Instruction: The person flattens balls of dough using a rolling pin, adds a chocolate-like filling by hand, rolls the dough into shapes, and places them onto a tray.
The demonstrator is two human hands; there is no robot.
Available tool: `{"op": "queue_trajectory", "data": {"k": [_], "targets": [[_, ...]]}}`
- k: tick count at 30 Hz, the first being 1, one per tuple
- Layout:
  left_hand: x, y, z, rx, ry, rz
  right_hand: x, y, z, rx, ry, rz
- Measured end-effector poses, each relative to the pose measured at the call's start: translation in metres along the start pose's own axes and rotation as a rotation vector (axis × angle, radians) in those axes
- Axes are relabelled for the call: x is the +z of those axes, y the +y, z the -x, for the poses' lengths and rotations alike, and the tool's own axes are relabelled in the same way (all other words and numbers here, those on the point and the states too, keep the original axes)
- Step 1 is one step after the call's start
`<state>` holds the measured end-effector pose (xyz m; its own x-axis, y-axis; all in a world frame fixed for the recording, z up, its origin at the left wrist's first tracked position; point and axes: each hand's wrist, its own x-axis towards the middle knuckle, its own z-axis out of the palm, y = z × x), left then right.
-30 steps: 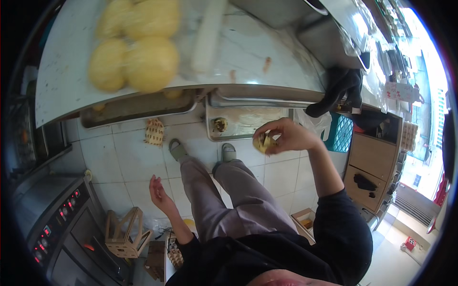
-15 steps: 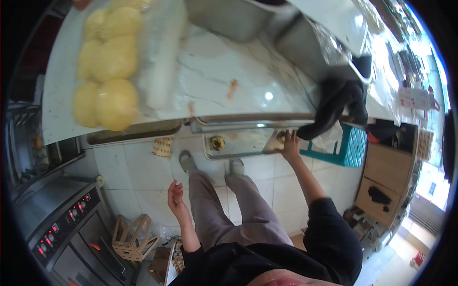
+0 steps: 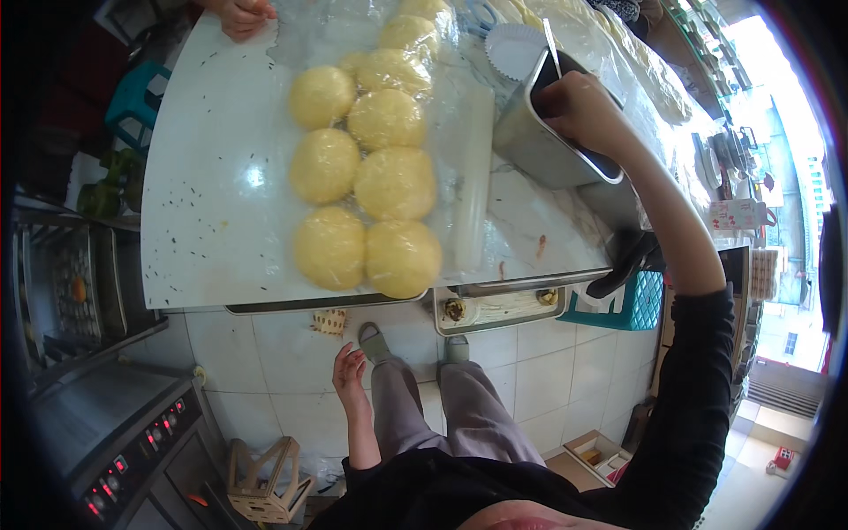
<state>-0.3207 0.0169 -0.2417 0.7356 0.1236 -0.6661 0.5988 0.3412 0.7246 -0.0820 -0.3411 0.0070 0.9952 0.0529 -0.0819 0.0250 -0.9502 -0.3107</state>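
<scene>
My right hand (image 3: 585, 113) reaches over the worktop into a deep metal container (image 3: 537, 157). Its fingers curl down inside; the rim and shadow hide their tips and anything in them. A thin pale handle (image 3: 552, 46) sticks up beside that hand. Low over the floor, my left hand (image 3: 350, 366) hangs with loosely bent, separate fingers and nothing in it. Below the worktop's front edge juts a metal tray (image 3: 499, 324). On it lie two small round dark-and-yellow pieces, one at the left (image 3: 455, 309) and one at the right (image 3: 548, 297).
Several yellow dough balls (image 3: 395, 183) lie under clear plastic, beside a whitish roll (image 3: 475, 177). Another person's hand (image 3: 247, 16) rests at the far left. Near the tray are a black object (image 3: 629, 263) and a teal basket (image 3: 643, 300). An oven (image 3: 132, 442) stands at left.
My right hand has left the right end of the tray and gone up into the metal container. A small round piece now lies where it was. The whole view has shifted left.
</scene>
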Motion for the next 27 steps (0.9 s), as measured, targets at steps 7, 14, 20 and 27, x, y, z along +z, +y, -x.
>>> {"op": "queue_trajectory", "data": {"k": [7,14,20,27], "targets": [[-0.042,0.024,-0.025,0.076,0.030,-0.021,0.008,-0.004,-0.006,0.031,0.060,0.294],[-0.043,0.022,-0.013,0.086,-0.005,0.002,-0.073,-0.034,0.050,0.219,-0.024,-0.135],[-0.020,-0.020,0.026,0.077,0.014,-0.028,-0.046,0.035,0.213,0.212,-0.366,-0.774],[0.053,-0.107,0.079,-0.118,-0.071,0.033,0.216,0.192,0.337,0.832,0.010,-1.023]]}}
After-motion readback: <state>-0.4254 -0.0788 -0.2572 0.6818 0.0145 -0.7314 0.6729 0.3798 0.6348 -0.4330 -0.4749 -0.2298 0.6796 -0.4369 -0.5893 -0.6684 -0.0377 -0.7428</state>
